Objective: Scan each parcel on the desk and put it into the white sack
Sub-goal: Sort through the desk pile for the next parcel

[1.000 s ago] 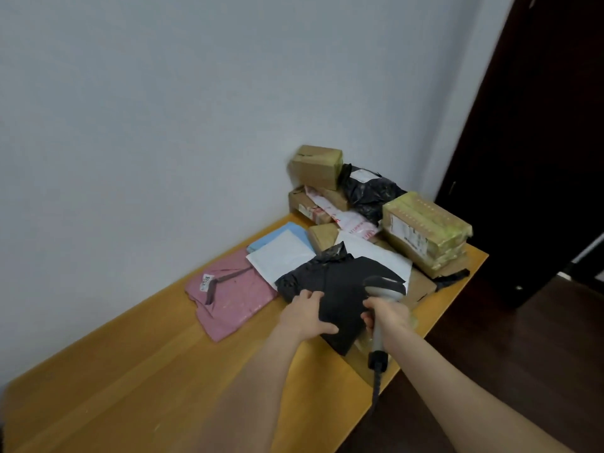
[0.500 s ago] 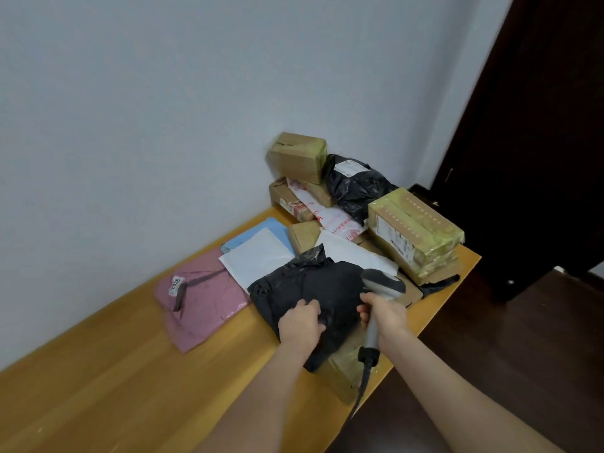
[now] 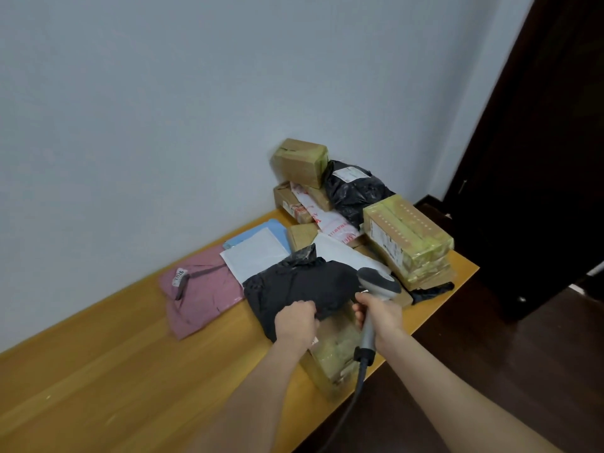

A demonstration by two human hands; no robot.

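Your bench (image 3: 98,371) runs along the pale wall, with bare wood at its left end. The first thing on it is a pink mailer (image 3: 202,292), lying flat with a small numbered tag near its far edge. Just right of it a white envelope (image 3: 258,256) lies partly over a blue envelope (image 3: 261,231).

In front of those sits a crumpled black bag parcel (image 3: 300,286). Its near end drapes over a clear-taped box (image 3: 336,351) at the front edge of the bench. Your left hand (image 3: 295,322) has its grip closed on the near edge of that parcel, fingers curled into the plastic.

Just to the right, your right hand (image 3: 380,313) wraps its grip round the handle of the grey scanner (image 3: 376,284). The scanner's head is up beside the parcel's right end, and its cable hangs past the bench edge.

Behind, against the wall, brown boxes (image 3: 300,161) are stacked, with a red-printed white mailer (image 3: 330,220) leaning among them. A second black bag (image 3: 353,191) with a white label sits beside them. Farthest right on the bench, a long yellow-taped box (image 3: 405,237) rests on flatter cartons near the corner. Past the bench stands a dark door (image 3: 539,158).
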